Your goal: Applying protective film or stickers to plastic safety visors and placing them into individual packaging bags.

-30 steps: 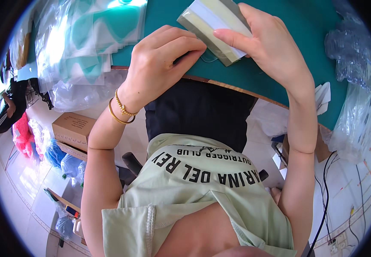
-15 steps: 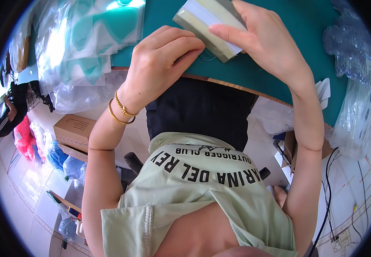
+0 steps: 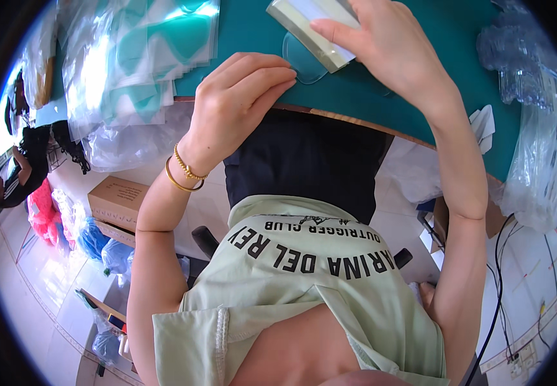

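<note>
My right hand (image 3: 394,55) grips a flat rectangular block (image 3: 314,29) with pale yellow, white and grey-green bands, thumb on top. A thin, clear, rounded plastic piece (image 3: 305,61) lies on the green tabletop, partly covered by the block. At its near left edge, my left hand (image 3: 240,93) has its fingers pressed together in a pinch, the fingertips meeting the rim of the clear piece. The block hides the rest of that piece.
Clear plastic sheets with rounded cut shapes (image 3: 156,51) lie at the table's left. Clear moulded plastic (image 3: 516,64) and bags (image 3: 542,167) stand at the right. Cardboard boxes (image 3: 117,199) and blue plastic bags (image 3: 95,238) sit on the floor. Black cables (image 3: 498,276) run at right. Another person (image 3: 18,174) is far left.
The block in my right hand has shifted slightly up and away from my left hand, uncovering more of the clear piece. My left hand has moved slightly left and nearer to me.
</note>
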The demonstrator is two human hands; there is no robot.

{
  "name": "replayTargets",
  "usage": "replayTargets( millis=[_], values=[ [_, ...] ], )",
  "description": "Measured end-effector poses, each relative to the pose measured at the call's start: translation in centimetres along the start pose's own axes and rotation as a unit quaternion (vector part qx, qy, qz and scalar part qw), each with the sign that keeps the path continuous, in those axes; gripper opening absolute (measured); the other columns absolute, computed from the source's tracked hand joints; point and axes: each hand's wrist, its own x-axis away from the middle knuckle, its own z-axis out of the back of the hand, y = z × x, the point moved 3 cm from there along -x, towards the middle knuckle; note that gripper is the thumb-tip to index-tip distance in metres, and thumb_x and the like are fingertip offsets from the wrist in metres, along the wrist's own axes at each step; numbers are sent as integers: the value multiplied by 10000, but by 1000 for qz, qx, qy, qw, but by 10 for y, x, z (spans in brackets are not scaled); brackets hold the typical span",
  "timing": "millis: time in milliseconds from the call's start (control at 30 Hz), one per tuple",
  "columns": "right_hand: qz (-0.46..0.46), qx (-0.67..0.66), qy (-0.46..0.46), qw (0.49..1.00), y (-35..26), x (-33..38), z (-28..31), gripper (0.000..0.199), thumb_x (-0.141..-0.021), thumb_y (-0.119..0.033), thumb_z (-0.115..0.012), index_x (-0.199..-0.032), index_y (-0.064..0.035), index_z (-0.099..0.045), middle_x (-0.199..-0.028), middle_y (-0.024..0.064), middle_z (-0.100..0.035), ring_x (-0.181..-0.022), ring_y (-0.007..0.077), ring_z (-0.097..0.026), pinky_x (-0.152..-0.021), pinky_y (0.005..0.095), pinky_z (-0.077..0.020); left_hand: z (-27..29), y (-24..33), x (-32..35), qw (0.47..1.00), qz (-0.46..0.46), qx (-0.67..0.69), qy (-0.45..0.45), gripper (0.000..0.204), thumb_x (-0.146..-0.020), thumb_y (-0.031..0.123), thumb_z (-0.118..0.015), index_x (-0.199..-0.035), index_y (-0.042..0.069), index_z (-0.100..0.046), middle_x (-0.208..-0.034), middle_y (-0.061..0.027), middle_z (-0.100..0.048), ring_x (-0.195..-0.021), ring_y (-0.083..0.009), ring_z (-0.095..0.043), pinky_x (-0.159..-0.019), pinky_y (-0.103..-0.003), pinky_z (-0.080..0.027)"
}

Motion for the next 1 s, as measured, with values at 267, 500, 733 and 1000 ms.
replayTargets(
  millis=[267,500,733,1000],
  values=[
    [31,11,18,999,12,13,-27,430,-920,-363,-684,-825,31,-539,-699,222,-586,-590,307,-540,-599,377,-460,16,9,16,998,18,2,65,182,-736,-23,-800,-895,35,-732,-926,-59,-720,-810,-212,-672,-689,-299,-550],
    [-12,-52,63,997,19,14,-16,477,-923,-421,-683,-846,32,-556,-699,120,-599,-607,184,-572,-573,337,-447,29,17,35,990,92,42,99,124,-773,26,-827,-816,37,-711,-728,-41,-691,-554,-153,-610,-505,-240,-477],
    [2,36,36,999,13,18,-21,500,-919,-435,-670,-811,35,-537,-706,207,-601,-601,303,-587,-596,396,-465,41,5,39,992,89,-3,90,471,-906,193,-763,-594,41,-445,-529,-65,-405,-431,-173,-329,-414,-308,-286],
    [-117,-153,121,974,32,53,0,381,-967,-352,-668,-996,23,-611,-807,55,-666,-682,92,-610,-595,263,-501,42,17,-13,979,197,44,23,279,-972,208,-645,-807,-16,-664,-713,-126,-669,-582,-244,-610,-558,-328,-478]
  ],
)
